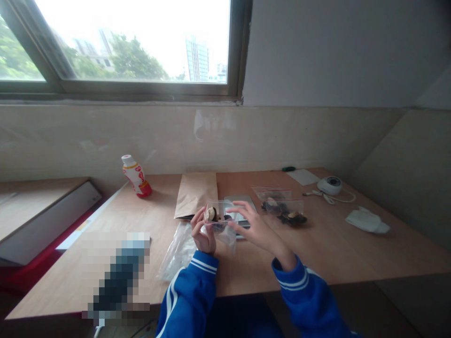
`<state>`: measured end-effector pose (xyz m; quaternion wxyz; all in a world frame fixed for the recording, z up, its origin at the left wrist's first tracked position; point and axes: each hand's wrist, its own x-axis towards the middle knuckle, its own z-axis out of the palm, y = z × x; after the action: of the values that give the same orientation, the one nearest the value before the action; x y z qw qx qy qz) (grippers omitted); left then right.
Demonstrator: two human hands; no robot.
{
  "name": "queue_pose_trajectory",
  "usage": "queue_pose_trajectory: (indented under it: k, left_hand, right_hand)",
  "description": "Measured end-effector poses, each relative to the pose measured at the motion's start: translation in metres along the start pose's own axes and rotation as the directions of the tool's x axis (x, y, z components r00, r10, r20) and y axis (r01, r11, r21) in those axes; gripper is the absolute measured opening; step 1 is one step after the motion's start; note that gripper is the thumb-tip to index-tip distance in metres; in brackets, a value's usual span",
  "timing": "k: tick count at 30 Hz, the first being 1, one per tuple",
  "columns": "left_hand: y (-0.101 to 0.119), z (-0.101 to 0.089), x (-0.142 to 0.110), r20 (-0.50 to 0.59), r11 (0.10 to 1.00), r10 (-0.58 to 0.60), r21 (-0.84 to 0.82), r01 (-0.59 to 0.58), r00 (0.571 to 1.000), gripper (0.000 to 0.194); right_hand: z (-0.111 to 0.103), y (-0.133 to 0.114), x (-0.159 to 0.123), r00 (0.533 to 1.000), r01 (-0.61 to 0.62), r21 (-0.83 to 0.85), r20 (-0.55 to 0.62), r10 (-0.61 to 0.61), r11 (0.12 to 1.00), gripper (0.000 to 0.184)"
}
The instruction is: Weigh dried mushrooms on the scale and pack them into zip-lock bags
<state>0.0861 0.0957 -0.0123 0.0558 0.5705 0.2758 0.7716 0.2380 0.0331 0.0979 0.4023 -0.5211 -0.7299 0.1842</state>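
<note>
My left hand (202, 234) pinches the left edge of a small clear zip bag (220, 220) with dark and pale pieces inside, held just above the wooden table (317, 249). On the bag's right edge rests my right hand (255, 227), its thumb and fingers closed on the bag's top strip. Both sleeves are blue with white stripes. A small silver scale (243, 211) lies on the table behind the bag, partly hidden by it.
A brown paper bag (195, 193) lies flat behind my hands, with empty clear bags (178, 253) at the left. Two filled zip bags (285, 211) lie to the right. A red-and-white bottle (136, 176), a white device with cable (329, 185) and a white cloth (366, 220) are farther off.
</note>
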Motion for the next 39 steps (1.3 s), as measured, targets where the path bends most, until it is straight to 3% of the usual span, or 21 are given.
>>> queue_pose_trajectory:
  k: [4, 7, 11, 14, 16, 18, 20, 24, 34, 39]
  left_hand:
    - [0.0, 0.0, 0.0, 0.023, 0.997, 0.067, -0.026, -0.066, 0.998, 0.009]
    - [0.003, -0.001, 0.003, 0.083, 0.989, 0.109, -0.106, -0.1, 0.991, 0.025]
    - [0.008, -0.003, 0.01, 0.129, 0.997, -0.071, -0.034, 0.076, 0.989, 0.046]
    - [0.01, -0.006, 0.011, 0.311, 0.973, -0.224, 0.012, 0.232, 0.924, 0.048]
    - [0.011, -0.008, 0.01, 0.451, 0.966, -0.228, -0.006, 0.259, 0.863, 0.042]
    - [0.011, -0.008, 0.008, 0.515, 0.969, -0.209, -0.008, 0.248, 0.831, 0.034]
    - [0.012, -0.009, 0.006, 0.475, 0.964, -0.244, 0.025, 0.264, 0.845, 0.029]
    - [0.014, -0.01, 0.006, 0.32, 0.933, -0.36, 0.112, 0.343, 0.876, 0.029]
    - [0.012, -0.009, 0.002, 0.493, 0.958, -0.276, 0.066, 0.281, 0.825, 0.028]
    - [0.007, -0.007, -0.004, 0.457, 0.959, -0.282, 0.111, 0.261, 0.843, 0.025]
  right_hand:
    - [0.009, 0.008, -0.011, 0.995, -0.094, 0.172, -0.014, 0.098, 0.981, 0.017]
    - [0.012, 0.01, -0.016, 0.983, -0.118, 0.401, -0.08, 0.163, 0.909, 0.018]
    - [0.011, 0.004, -0.025, 0.967, -0.046, 0.591, -0.176, 0.184, 0.805, 0.015]
    - [0.015, 0.005, -0.033, 0.969, -0.021, 0.622, -0.18, 0.169, 0.782, 0.014]
    - [0.021, 0.012, -0.038, 0.962, -0.027, 0.578, -0.206, 0.178, 0.816, 0.016]
    - [0.029, 0.024, -0.044, 0.942, -0.053, 0.536, -0.255, 0.221, 0.842, 0.02]
    - [0.037, 0.035, -0.049, 0.899, -0.094, 0.567, -0.306, 0.315, 0.818, 0.03]
    - [0.043, 0.046, -0.06, 0.796, -0.172, 0.708, -0.309, 0.52, 0.684, 0.046]
    - [0.039, 0.057, -0.061, 0.586, -0.233, 0.8, -0.338, 0.736, 0.553, 0.043]
    - [0.046, 0.056, -0.051, 0.449, -0.116, 0.874, -0.378, 0.81, 0.472, 0.042]
